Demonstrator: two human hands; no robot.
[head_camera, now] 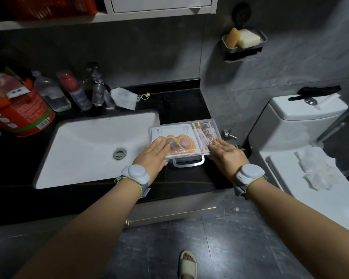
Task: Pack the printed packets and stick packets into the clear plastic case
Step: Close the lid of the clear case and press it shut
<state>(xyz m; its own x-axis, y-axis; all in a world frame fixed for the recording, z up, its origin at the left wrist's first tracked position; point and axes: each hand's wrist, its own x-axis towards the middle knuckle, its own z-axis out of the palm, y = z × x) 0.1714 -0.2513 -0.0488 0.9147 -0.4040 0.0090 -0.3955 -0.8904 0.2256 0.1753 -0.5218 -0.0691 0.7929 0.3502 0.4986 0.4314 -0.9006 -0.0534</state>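
Pressing the packed case shut on the vanity counter

We have the left hand [154, 153] and the right hand [225, 151] laid flat on the lid of the clear plastic case [169, 125], fingers straight and gripping nothing, only bearing down on its near corners. The case sits on the black counter [179, 101], just beside the white sink [93, 141], with its handle [187, 163] towards us. Through the lid we see the printed packet [181, 141] with the orange picture filling the left part, and the stick packets [204, 131] along the right side. We judge the packing itself done and the closing step in hand. Whether the latch has caught we cannot tell. Next we would need even downward pressure near the handle edge until it snaps, keeping the case from sliding towards the sink.
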